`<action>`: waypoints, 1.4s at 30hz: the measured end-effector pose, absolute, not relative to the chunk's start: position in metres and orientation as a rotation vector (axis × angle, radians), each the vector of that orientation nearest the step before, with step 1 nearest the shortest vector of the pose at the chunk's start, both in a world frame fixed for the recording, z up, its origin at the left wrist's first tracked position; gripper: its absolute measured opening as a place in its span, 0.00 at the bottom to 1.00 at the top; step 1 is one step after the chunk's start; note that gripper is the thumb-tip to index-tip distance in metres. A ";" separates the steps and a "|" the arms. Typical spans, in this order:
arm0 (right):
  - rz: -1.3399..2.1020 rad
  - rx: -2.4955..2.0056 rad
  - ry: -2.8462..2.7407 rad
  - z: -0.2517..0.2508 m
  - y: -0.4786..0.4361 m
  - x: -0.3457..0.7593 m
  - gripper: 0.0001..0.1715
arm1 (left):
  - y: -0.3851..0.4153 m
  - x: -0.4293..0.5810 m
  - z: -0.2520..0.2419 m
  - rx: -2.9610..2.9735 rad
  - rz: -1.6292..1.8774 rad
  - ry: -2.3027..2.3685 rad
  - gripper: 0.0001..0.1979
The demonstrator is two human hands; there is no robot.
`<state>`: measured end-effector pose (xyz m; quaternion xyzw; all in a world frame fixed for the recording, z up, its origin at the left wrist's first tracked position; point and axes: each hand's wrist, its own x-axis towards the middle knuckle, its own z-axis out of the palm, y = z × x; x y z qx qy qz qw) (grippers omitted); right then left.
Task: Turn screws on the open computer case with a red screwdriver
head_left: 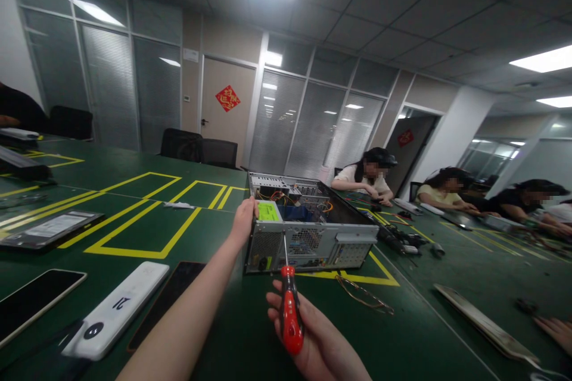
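An opened desktop computer case lies on its side on the green table, its rear panel facing me. Inside it are coloured wires and a power supply with a bright green label. My left hand is closed on the case's left edge near that label; its fingertips are partly hidden. In my right hand is a red and black screwdriver, held with the palm up. The screwdriver's shaft points away from me, and its tip is at the rear panel, near the power supply's edge. Whether it touches a screw I cannot tell.
Left of my arm lie a hard drive, a phone, a white handheld device and a dark flat slab. Right of the case are glasses, a bundle of black parts and a flat panel. Several people sit along the right side.
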<state>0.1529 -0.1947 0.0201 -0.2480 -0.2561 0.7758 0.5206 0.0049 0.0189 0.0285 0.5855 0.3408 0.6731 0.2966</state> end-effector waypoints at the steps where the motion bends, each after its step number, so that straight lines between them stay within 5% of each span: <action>1: 1.845 -0.610 -0.601 0.019 -0.194 0.153 0.26 | 0.019 0.004 0.029 1.581 1.788 0.905 0.27; 10: 1.938 -0.708 -0.526 0.023 -0.195 0.153 0.24 | 0.011 -0.013 0.029 2.059 1.665 0.984 0.24; 22: 1.999 -0.647 -0.553 0.022 -0.198 0.157 0.19 | -0.029 -0.035 0.057 2.842 0.857 1.404 0.20; 42: 1.796 -0.803 -0.585 0.028 -0.200 0.165 0.21 | -0.051 -0.033 0.062 2.664 0.589 1.544 0.26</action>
